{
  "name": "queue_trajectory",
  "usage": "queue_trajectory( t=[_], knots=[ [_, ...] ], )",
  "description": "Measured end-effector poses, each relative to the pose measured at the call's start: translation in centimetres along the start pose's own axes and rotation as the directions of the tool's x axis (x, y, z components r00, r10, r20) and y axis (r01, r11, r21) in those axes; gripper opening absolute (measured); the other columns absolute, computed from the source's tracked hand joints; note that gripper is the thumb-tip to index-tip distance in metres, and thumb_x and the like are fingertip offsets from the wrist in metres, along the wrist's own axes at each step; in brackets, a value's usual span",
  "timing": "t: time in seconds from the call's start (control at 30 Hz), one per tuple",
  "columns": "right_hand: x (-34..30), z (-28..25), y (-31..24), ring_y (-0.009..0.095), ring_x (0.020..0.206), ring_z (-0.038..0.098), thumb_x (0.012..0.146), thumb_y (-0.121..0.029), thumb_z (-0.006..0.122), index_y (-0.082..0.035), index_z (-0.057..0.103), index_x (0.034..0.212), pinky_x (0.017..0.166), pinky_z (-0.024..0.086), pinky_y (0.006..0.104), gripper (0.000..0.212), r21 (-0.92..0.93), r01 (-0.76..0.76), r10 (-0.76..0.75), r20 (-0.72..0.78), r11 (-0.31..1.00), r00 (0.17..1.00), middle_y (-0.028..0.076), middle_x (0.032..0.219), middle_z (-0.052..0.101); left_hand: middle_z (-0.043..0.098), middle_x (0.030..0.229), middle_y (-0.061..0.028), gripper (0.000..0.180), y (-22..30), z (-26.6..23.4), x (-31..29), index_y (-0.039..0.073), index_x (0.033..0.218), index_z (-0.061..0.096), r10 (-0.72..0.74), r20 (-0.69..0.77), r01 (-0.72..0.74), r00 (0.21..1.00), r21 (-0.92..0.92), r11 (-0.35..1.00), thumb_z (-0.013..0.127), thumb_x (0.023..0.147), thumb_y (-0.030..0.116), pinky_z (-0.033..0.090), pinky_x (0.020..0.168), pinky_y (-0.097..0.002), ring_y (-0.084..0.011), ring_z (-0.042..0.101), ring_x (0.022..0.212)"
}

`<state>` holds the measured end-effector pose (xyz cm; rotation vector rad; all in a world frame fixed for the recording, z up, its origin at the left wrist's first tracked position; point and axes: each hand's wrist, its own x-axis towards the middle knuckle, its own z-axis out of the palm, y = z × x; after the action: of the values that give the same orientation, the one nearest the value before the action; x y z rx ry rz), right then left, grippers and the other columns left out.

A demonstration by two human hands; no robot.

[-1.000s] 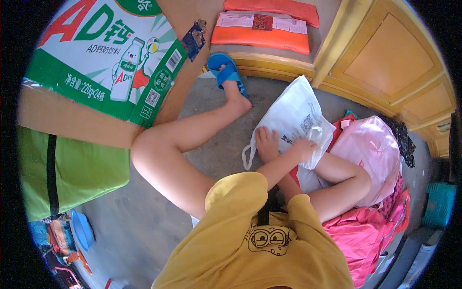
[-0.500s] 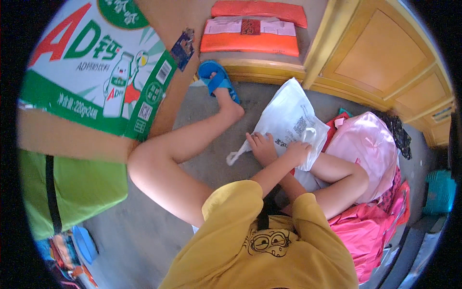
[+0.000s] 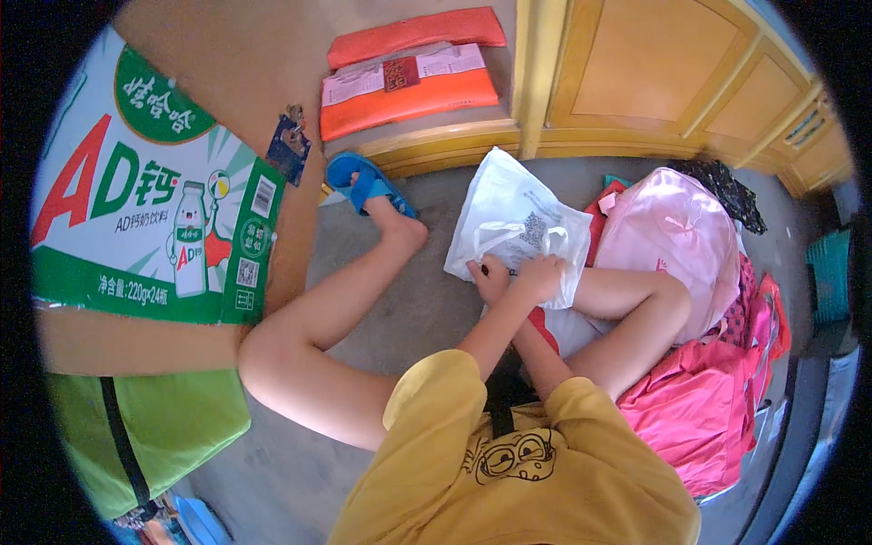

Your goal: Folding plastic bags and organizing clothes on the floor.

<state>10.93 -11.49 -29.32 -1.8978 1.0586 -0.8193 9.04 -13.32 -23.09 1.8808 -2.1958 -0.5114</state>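
Note:
A white plastic bag (image 3: 498, 202) with handles and a small printed square is spread over the floor between my bent legs. My forearms cross, the left one over the right. At the bag's right part, my left hand (image 3: 543, 277) is closed on the plastic beside a handle loop. My right hand (image 3: 491, 280) lies to its left, fingers bent and closed on the bag's near edge. The other handle loop (image 3: 498, 233) rests on top of the bag. Whether anything is inside the bag cannot be seen.
A pink backpack (image 3: 672, 245) and red-pink fabric (image 3: 695, 427) lie right of my leg. At left stand a large printed carton (image 3: 150, 350) and a green box-shaped fabric item (image 3: 186, 422). Red-orange packages (image 3: 409, 107) lie beyond my blue slipper (image 3: 372, 188), near wooden cabinet doors (image 3: 636, 59).
The left handle loop, which stuck out beyond the bag's near-left corner, now lies over the bag. My right hand's fingers have gone from spread to bent. The whole view has shifted.

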Motion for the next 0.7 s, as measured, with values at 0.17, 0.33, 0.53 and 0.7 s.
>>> queue_trajectory(
  t=[0.17, 0.33, 0.53, 0.7],
  knots=[
    [0.5, -0.7, -1.2, 0.022, 0.062, 0.049, 0.064, -0.023, 0.057, 0.000, 0.041, 0.077, 0.055, 0.038, 0.0307, 0.031, 0.058, -0.179, 0.177, 0.043, 0.982, 0.983, 0.012, 0.064, 0.049, 0.043, 0.095, -0.0100, 0.026, 1.1, -1.7, -0.3, 0.008, 0.091, 0.046, -0.063, 0.053, 0.060, 0.997, 0.068, 0.996, 0.041, 0.066, 0.010, 0.037, 0.066, -0.0396, -0.0245, 0.046, 0.082],
    [1.1, -1.0, -0.9, 0.021, 0.061, 0.050, 0.062, -0.021, 0.059, 0.000, 0.041, 0.079, 0.056, 0.039, 0.0312, 0.033, 0.136, -0.225, 0.226, 0.012, 0.965, 0.974, 0.012, 0.065, 0.050, 0.048, 0.079, -0.0061, 0.018, 1.6, -3.9, -0.6, 0.008, 0.075, 0.051, 0.195, -0.370, -0.054, 0.908, 0.358, 0.932, 0.049, 0.058, 0.014, 0.036, 0.066, -0.0359, -0.0219, 0.047, 0.073],
    [1.4, -2.5, -1.6, 0.025, 0.060, 0.050, 0.058, -0.018, 0.060, 0.002, 0.045, 0.072, 0.055, 0.039, 0.0331, 0.028, 0.216, -0.220, 0.215, 0.045, 0.951, 0.976, 0.014, 0.064, 0.051, 0.047, 0.080, -0.0059, 0.015, -1.8, -6.1, -5.4, 0.010, 0.072, 0.053, -0.277, -0.740, 0.215, 0.613, -0.182, 0.960, 0.055, 0.057, 0.012, 0.031, 0.071, -0.0381, -0.0236, 0.043, 0.079],
    [1.3, -1.7, -1.6, 0.029, 0.057, 0.049, 0.055, -0.012, 0.057, 0.001, 0.048, 0.063, 0.053, 0.038, 0.0342, 0.017, 0.240, -0.213, 0.203, 0.067, 0.947, 0.977, 0.016, 0.059, 0.050, 0.047, 0.080, -0.0070, 0.020, -7.9, -1.9, -7.2, 0.009, 0.075, 0.054, -0.502, -0.696, 0.276, 0.513, -0.420, 0.864, 0.059, 0.056, 0.011, 0.032, 0.072, -0.0365, -0.0259, 0.043, 0.080]
  ],
)
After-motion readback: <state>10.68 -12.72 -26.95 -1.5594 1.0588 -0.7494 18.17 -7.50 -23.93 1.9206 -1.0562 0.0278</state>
